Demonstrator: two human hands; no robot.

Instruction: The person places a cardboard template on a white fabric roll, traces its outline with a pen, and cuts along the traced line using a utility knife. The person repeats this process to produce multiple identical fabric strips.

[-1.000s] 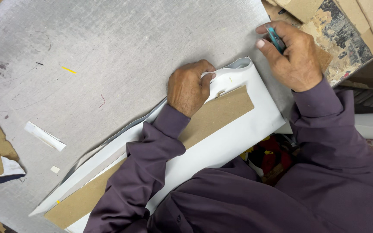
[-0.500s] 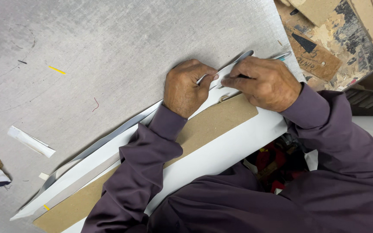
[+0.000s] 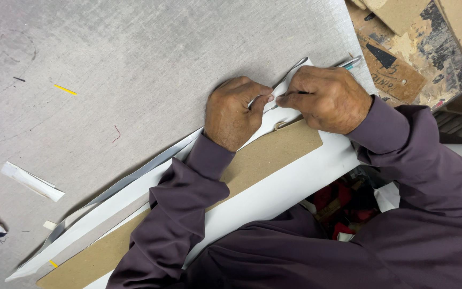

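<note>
Change: since the picture a second ago, the right hand [image 3: 324,99] has come in from the upper right corner of the table and now sits just beside the left hand [image 3: 236,112], the two almost knuckle to knuckle.
Left hand: fingers curled down, thumb and forefinger pinching the folded end of the long white strip [image 3: 274,198] and pressing it to the table.
Right hand: closed around a slim tool [image 3: 348,62] with a metal shaft and a teal part; its far end pokes out past the knuckles toward the upper right. The working tip is hidden under the fingers, at the strip's fold.
White strip: lies slantwise from the lower left edge of the view up to the hands, across the grey table [image 3: 135,69].
Brown board: a long cardboard-coloured strip [image 3: 274,155] rests on top of the white one, running the same way; the left forearm crosses it.
Sleeves: both arms in dark purple.
Nearby: a white offcut [image 3: 30,181] at the left, a small yellow sliver [image 3: 65,89] and a red thread [image 3: 116,134] on the table, all well apart from the hands.
Upper right: brown board pieces [image 3: 397,13] on a worn, paint-marked surface.
</note>
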